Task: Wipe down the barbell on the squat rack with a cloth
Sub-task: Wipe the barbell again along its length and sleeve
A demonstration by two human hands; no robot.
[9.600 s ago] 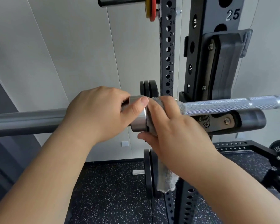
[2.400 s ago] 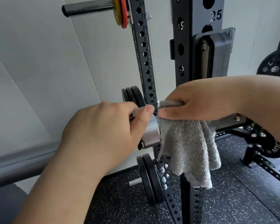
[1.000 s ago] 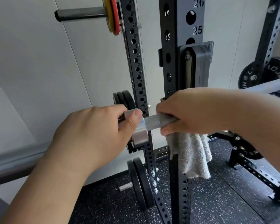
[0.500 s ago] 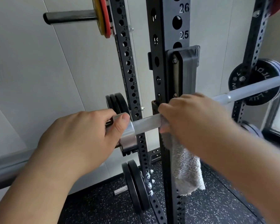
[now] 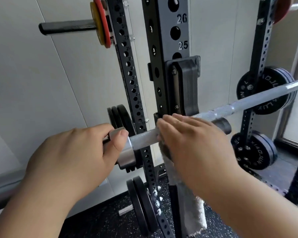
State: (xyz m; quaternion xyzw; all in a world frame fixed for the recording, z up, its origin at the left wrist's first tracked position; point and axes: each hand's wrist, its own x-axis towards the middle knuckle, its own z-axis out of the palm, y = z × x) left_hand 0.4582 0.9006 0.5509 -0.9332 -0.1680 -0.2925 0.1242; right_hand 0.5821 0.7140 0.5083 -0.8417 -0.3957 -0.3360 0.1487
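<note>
The steel barbell (image 5: 258, 98) rests in the J-hook of the black squat rack upright (image 5: 170, 48) and runs up to the right. My left hand (image 5: 76, 152) grips the barbell's collar (image 5: 126, 157), thumb laid over its rim. My right hand (image 5: 191, 143) presses a grey cloth (image 5: 194, 213) around the knurled shaft (image 5: 143, 137) just right of the collar, at the upright. The cloth's free end hangs down below my right wrist. The sleeve (image 5: 2, 193) runs off to the lower left.
Black plates (image 5: 120, 117) hang on a peg behind the collar, with more plates (image 5: 141, 205) below. Yellow and red plates (image 5: 101, 23) sit on an upper peg. Large black plates (image 5: 265, 90) hang on the far upright. The floor is speckled rubber (image 5: 101, 224).
My right hand has slid the cloth right along the shaft away from the collar, baring knurled steel between my hands. The view has shifted right. My left hand has kept its hold on the collar.
</note>
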